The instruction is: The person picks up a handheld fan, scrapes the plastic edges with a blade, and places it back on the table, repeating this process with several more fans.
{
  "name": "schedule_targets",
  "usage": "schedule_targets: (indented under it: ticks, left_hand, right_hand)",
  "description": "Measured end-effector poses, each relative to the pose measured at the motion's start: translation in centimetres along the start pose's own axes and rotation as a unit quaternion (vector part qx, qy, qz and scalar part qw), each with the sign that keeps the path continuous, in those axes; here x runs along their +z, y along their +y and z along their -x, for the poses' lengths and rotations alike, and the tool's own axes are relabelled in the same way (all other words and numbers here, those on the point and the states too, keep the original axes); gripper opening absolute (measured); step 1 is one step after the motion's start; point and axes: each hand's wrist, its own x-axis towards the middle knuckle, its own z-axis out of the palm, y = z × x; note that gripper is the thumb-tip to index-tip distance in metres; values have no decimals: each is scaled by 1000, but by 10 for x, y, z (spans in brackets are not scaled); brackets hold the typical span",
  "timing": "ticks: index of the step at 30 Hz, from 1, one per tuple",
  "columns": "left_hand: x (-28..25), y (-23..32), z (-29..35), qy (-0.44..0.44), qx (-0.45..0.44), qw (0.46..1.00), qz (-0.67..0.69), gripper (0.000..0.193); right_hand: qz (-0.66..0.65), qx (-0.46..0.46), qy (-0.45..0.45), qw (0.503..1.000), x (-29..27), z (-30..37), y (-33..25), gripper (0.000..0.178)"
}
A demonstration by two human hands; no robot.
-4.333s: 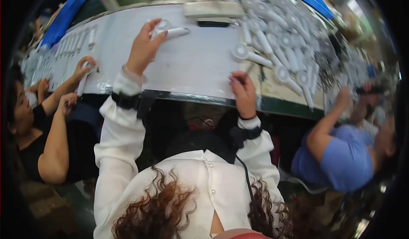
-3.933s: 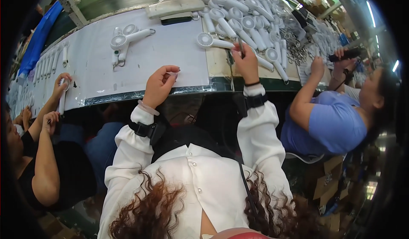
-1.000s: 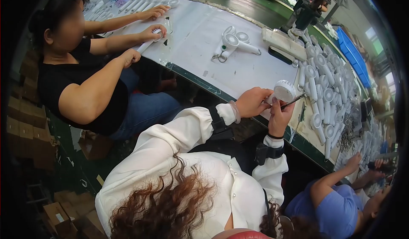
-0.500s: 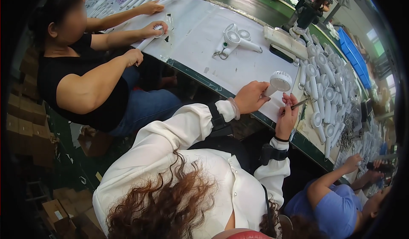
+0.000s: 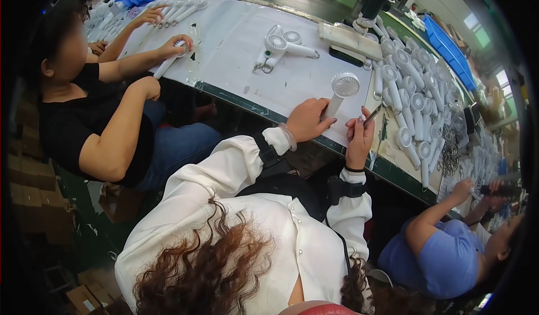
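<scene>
My left hand (image 5: 309,120) is closed around the lower handle of a white handheld fan (image 5: 344,86). The fan stands nearly upright above the table's front edge, its round slatted head at the top. To the right of it, my right hand (image 5: 359,141) pinches a slim, dark metal tool (image 5: 373,115) that points up and to the right. The tool is apart from the fan; its exact kind is too small to tell. Several more white fans (image 5: 277,44) with metal rings lie together on the white table cover beyond my left hand.
A large heap of white fans (image 5: 416,103) covers the table's right side. Behind it stand a long pale box (image 5: 351,40) and a blue tray (image 5: 447,51). At left a co-worker in black (image 5: 101,110) handles a fan; another in blue (image 5: 432,256) sits at lower right.
The whole view has shifted, so the table appears further left. My left hand has turned the fan, showing more of its handle. The tool in my right hand now points more steeply upward.
</scene>
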Motion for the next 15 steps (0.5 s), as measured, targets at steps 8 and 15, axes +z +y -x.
schedule_targets:
  ticks: [8,15]
  left_hand:
    - [-1,3,0,6,-14,1000,3,34]
    - [1,1,-1,20,-10,999,-26,36]
  right_hand:
    - [2,-30,36,999,3,-1,6,22]
    - [-57,-22,41,997,1,1,5,20]
